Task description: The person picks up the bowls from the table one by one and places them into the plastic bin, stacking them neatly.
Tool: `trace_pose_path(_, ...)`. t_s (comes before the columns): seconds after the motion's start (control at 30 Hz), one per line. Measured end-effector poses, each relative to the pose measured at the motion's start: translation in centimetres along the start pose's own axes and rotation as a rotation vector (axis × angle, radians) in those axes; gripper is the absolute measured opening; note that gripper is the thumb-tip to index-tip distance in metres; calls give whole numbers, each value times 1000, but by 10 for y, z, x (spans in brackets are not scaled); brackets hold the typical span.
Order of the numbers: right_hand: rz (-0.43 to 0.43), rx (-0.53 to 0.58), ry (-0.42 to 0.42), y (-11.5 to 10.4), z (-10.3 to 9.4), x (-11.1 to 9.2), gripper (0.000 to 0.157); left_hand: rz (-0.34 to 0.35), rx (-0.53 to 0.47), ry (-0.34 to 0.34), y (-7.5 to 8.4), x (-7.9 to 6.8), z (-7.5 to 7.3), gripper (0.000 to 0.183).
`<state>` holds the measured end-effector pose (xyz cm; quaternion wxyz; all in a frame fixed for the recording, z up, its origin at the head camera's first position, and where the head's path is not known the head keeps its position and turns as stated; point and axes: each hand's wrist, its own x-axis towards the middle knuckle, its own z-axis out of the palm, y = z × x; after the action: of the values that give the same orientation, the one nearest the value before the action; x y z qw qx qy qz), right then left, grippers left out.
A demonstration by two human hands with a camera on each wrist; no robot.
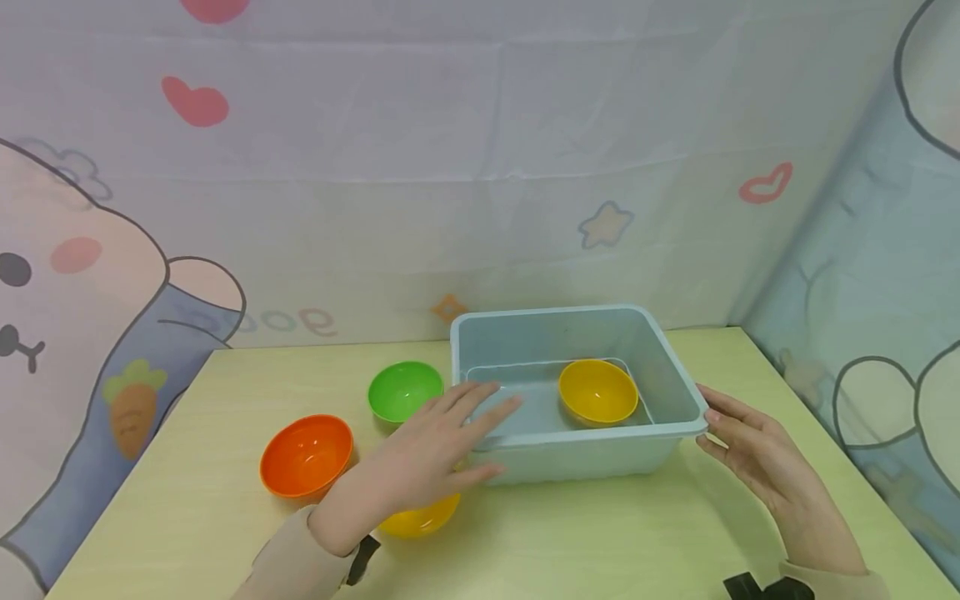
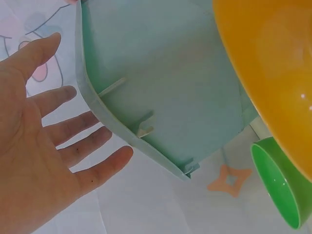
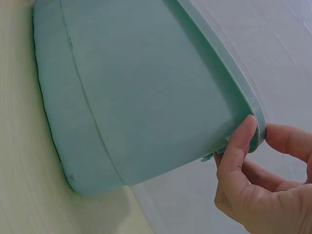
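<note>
A pale blue-green plastic bin (image 1: 577,460) stands on the table with a yellow bowl (image 1: 597,392) in its right half. At the bin's right front corner my right hand (image 1: 765,458) pinches the rim between thumb and fingers, as the right wrist view also shows. My left hand (image 1: 423,450) hovers by the left front corner, fingers spread and holding nothing; in the left wrist view a gap seems to part most fingertips from the rim (image 2: 105,114). Below that hand sits a second yellow bowl (image 1: 420,522), partly hidden by the hand and wrist.
To the left of the bin a green bowl (image 1: 405,390) stands near its wall, and an orange bowl (image 1: 307,457) is farther left. Behind the table (image 1: 570,542) hangs a printed cloth (image 1: 375,233); another cloth side borders the right edge.
</note>
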<state>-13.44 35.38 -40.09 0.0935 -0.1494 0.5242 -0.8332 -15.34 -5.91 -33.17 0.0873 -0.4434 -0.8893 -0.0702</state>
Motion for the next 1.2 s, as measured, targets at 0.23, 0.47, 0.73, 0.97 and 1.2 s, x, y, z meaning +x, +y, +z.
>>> trace_pose_path(0.23, -10, 13, -15, -1, 0, 2, 46, -86, -19, -8, 2, -13, 0, 74)
trace_pose_path(0.47, -10, 27, -22, -1, 0, 3, 47, -113, 27, 6, -1, -25, 6, 77)
trace_pose_path(0.73, -18, 45, -33, -1, 0, 2, 47, -131, 62, 27, -1, -40, 11, 80)
trace_pose_path(0.97, -23, 55, -40, -1, -1, 2, 47, -180, 76, 19, -2, -54, 16, 85)
trace_pose_path(1.2, -21, 75, -51, 0, -1, 1, 48, -199, 57, 22, -3, -63, 22, 84)
